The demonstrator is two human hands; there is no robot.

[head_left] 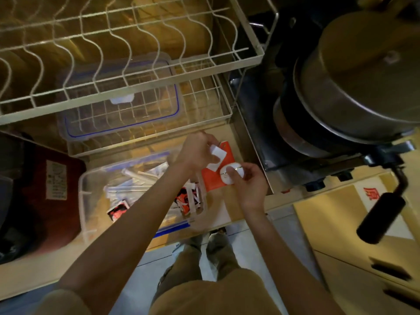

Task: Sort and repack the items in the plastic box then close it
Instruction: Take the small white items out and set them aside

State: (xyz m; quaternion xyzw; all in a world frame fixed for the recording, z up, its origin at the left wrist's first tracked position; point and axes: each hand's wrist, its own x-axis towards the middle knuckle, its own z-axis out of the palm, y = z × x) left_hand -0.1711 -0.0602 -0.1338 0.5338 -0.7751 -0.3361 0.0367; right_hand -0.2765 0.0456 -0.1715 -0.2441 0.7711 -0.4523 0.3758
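Sorting is the step in hand, judged from how things lie: the plastic box [95, 201] stands open on the worktop [227, 214] at lower left of centre, still holding a jumble of wrapped sticks or straws [136, 178] and small red-and-white sachets [118, 210], while both hands work just to its right, outside the box. The left hand [197, 151] is pinched on a small white paper slip or packet [216, 155], thumb and fingers closed around it. The right hand [250, 183] is clamped on a round white case [229, 176], thumb pressed on its top. The two hands sit close together, almost touching, above an orange card or packet [213, 178] that lies flat on the worktop beside the box's right wall.

The lid [122, 105], clear with a blue seal line, lies under the wire dish rack [113, 53] in the upper left of the frame, well apart from the box. At right a stack of metal pots [352, 87] crowds the worktop edge.

Next, as I read it, each held item needs a place: either into the box or set aside in a group. That calls for carrying them leftward over the box wall and laying them in neatly. Closing comes later and will need the lid drawn out from beneath the rack.
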